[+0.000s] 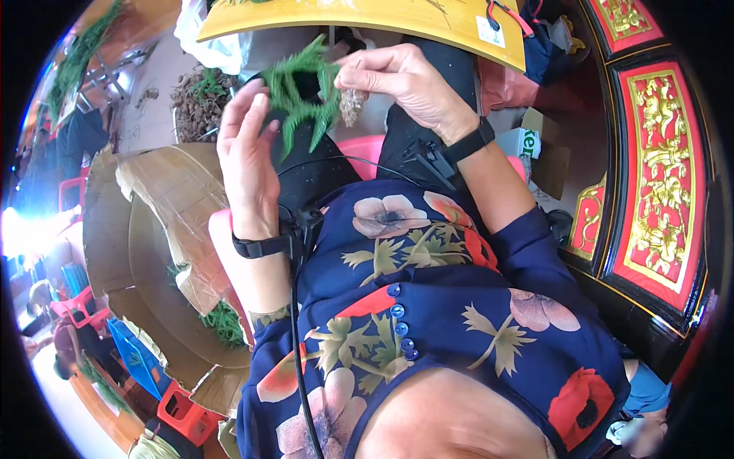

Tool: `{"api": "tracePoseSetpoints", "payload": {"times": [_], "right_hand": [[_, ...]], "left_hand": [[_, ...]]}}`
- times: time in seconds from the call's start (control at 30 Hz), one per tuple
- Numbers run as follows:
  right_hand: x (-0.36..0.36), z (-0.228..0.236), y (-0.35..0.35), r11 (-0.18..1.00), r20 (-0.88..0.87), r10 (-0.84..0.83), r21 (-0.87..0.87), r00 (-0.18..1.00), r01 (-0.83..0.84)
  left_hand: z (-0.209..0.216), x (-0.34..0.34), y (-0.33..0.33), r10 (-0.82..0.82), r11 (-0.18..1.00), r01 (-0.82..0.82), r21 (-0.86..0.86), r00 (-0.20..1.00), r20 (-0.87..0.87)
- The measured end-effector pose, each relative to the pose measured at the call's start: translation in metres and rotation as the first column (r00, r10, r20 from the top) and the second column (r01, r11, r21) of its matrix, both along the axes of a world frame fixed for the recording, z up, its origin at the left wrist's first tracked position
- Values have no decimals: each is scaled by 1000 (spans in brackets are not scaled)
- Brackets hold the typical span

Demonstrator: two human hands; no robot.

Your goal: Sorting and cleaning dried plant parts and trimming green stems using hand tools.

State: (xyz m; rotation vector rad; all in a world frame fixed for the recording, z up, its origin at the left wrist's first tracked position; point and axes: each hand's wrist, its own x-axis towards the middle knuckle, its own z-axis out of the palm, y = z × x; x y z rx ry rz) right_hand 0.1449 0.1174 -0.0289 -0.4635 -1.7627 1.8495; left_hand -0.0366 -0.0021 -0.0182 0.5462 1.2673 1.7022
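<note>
The left hand, thumb and fingers apart, stands just beside the sprig, perhaps touching it; the sprig hangs between both hands, curled, no single long axis showing; the right hand pinches the sprig's right side, a brown clump just below its fingertips.

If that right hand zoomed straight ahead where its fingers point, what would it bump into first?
Most likely the green sprig, just left of the fingertips of the right hand, which seem to touch it already. Depth is hard to judge, though.
</note>
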Motion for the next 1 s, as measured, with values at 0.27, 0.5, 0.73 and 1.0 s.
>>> {"api": "tracePoseSetpoints", "payload": {"times": [0.27,0.5,0.73,1.0], "right_hand": [[-11,10,-21,299,-242,-280,898,929,324],[-19,2,-32,-43,-218,-288,976,932,215],[-20,-5,-30,226,-154,-249,951,956,212],[-15,5,-24,609,-206,-258,723,944,325]], "left_hand": [[-2,-9,-5,158,987,-157,10,984,-80],[0,-15,-5,-13,999,17,37,994,-104],[1,-14,-6,20,984,-23,177,1000,21],[4,-9,-5,108,974,-74,213,983,-152]]}}
